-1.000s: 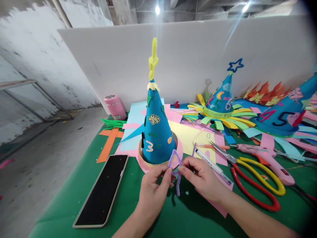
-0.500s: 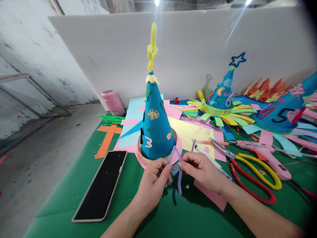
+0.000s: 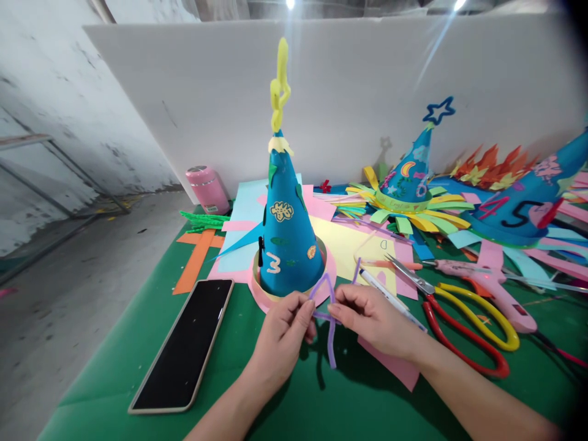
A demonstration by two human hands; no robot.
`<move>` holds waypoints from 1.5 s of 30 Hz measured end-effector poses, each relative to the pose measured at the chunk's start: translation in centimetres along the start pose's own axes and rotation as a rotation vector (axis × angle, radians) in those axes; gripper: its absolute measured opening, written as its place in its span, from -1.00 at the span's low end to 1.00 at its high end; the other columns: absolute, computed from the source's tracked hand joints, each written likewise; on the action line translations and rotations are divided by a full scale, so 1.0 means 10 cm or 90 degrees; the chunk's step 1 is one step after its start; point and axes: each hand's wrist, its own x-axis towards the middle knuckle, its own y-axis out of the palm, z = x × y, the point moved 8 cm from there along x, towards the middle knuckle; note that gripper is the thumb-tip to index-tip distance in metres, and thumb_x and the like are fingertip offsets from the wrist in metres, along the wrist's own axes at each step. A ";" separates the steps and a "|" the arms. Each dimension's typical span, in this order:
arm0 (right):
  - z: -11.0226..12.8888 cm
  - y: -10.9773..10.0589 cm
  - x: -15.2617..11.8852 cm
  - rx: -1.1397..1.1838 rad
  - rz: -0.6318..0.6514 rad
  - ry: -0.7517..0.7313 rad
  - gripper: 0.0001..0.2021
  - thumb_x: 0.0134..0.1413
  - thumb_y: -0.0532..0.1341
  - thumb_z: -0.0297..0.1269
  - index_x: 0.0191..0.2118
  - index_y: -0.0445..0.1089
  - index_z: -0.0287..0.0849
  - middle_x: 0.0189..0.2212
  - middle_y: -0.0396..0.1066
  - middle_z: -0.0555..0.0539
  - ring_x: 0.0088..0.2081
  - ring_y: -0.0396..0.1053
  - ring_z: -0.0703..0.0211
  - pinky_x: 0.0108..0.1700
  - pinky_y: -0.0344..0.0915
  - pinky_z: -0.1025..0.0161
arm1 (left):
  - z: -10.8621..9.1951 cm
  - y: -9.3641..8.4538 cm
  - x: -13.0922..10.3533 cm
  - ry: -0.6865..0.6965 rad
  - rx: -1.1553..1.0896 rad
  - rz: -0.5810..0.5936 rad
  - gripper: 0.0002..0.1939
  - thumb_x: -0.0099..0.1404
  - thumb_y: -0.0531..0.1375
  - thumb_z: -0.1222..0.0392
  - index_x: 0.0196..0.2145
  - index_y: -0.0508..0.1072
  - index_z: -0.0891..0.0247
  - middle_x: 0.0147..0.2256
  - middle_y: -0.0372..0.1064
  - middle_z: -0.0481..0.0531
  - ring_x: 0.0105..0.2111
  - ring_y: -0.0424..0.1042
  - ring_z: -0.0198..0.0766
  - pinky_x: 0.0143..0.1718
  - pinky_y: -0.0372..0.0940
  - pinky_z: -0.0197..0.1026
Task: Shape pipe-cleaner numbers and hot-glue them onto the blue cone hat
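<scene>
A thin purple pipe cleaner (image 3: 331, 346) is bent into a pointed loop, with one end hanging below. My left hand (image 3: 287, 327) pinches the loop's left side between thumb and fingers. On its right side, my right hand (image 3: 367, 315) is closed on the same pipe cleaner near a crossing. Just behind both hands stands a blue cone hat (image 3: 289, 245) with a pink brim, stickers and a yellow twisted topper (image 3: 282, 79).
A phone (image 3: 184, 346) lies at the left on the green table (image 3: 101, 373). To the right are scissors (image 3: 463, 324), a pink glue gun (image 3: 500, 288) and a white pen (image 3: 390, 297). Two decorated hats (image 3: 408, 177) (image 3: 523, 208) and a pink bottle (image 3: 207, 190) stand behind.
The loop's crossing and hanging end have shifted slightly, the end now a little lower. Both hands keep their pinch. The whole view has moved slightly.
</scene>
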 end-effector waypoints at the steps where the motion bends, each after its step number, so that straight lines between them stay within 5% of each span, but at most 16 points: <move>1: 0.01 0.00 0.00 0.003 -0.008 -0.004 -0.73 0.12 0.03 -0.23 -0.56 0.06 -0.17 -0.61 -0.02 0.12 -0.55 -0.04 0.36 -0.53 -0.03 0.38 | 0.01 0.00 0.00 -0.002 -0.001 0.001 -0.74 0.22 0.03 0.10 -0.57 0.23 0.26 -0.67 0.17 -0.13 -0.62 0.18 -0.40 -0.54 0.10 -0.32; 18: -0.09 0.08 0.00 0.170 -0.005 0.031 -0.89 0.08 0.08 -0.30 -0.41 0.17 -0.19 -0.57 0.10 0.11 -0.53 0.07 0.38 -0.50 0.04 0.41 | 0.05 0.00 -0.01 -0.003 -0.021 -0.024 -0.77 0.20 0.05 0.12 -0.54 0.27 0.28 -0.65 0.19 -0.12 -0.62 0.20 -0.40 -0.56 0.15 -0.34; 22: -0.08 0.05 -0.01 0.164 -0.018 0.015 -0.93 0.08 0.08 -0.33 -0.39 0.20 -0.19 -0.53 0.13 0.09 -0.50 0.10 0.36 -0.46 0.06 0.39 | 0.00 -0.03 -0.02 0.064 0.079 -0.028 -0.84 0.20 0.05 0.15 -0.43 0.34 0.27 -0.55 0.25 -0.06 -0.53 0.24 -0.36 -0.50 0.17 -0.33; 28: -0.09 0.04 0.00 0.143 -0.009 0.025 -0.92 0.05 0.07 -0.38 -0.44 0.15 -0.18 -0.57 0.09 0.11 -0.53 0.05 0.36 -0.50 0.02 0.39 | -0.11 -0.02 -0.02 0.132 0.210 -0.023 -0.75 0.23 -0.01 0.20 -0.59 0.22 0.26 -0.61 0.13 -0.10 -0.57 0.14 -0.39 -0.53 0.08 -0.34; 33: -0.08 0.04 0.01 0.197 -0.007 0.025 -0.93 0.04 0.09 -0.37 -0.43 0.19 -0.21 -0.56 0.12 0.10 -0.52 0.07 0.37 -0.48 0.03 0.40 | -0.14 -0.01 -0.04 0.166 0.239 -0.021 -0.78 0.24 -0.03 0.22 -0.54 0.24 0.26 -0.60 0.17 -0.10 -0.57 0.19 -0.38 -0.52 0.12 -0.34; 38: -0.11 0.03 0.03 0.275 -0.010 0.031 -0.91 0.03 0.13 -0.32 -0.42 0.24 -0.22 -0.56 0.16 0.09 -0.54 0.11 0.39 -0.52 0.05 0.42 | -0.24 0.02 -0.09 0.324 0.411 -0.033 -0.88 0.21 0.04 0.24 -0.26 0.29 0.26 -0.44 0.31 -0.01 -0.45 0.28 -0.29 -0.41 0.18 -0.25; 42: -0.14 0.05 0.03 0.322 0.023 0.050 -0.91 0.00 0.15 -0.33 -0.43 0.24 -0.22 -0.58 0.16 0.10 -0.58 0.08 0.42 -0.55 0.02 0.43 | -0.35 0.12 -0.15 0.443 0.542 -0.019 -0.93 0.22 0.03 0.28 -0.33 0.27 0.30 -0.48 0.33 0.02 -0.48 0.28 -0.25 -0.43 0.18 -0.20; 45: -0.19 0.07 0.03 0.330 0.037 0.082 -0.90 -0.02 0.16 -0.34 -0.45 0.23 -0.23 -0.60 0.16 0.11 -0.59 0.06 0.43 -0.55 -0.03 0.41 | -0.38 0.16 -0.15 0.451 0.584 0.002 -0.92 0.23 0.01 0.27 -0.37 0.27 0.30 -0.48 0.34 0.04 -0.48 0.30 -0.23 -0.44 0.19 -0.18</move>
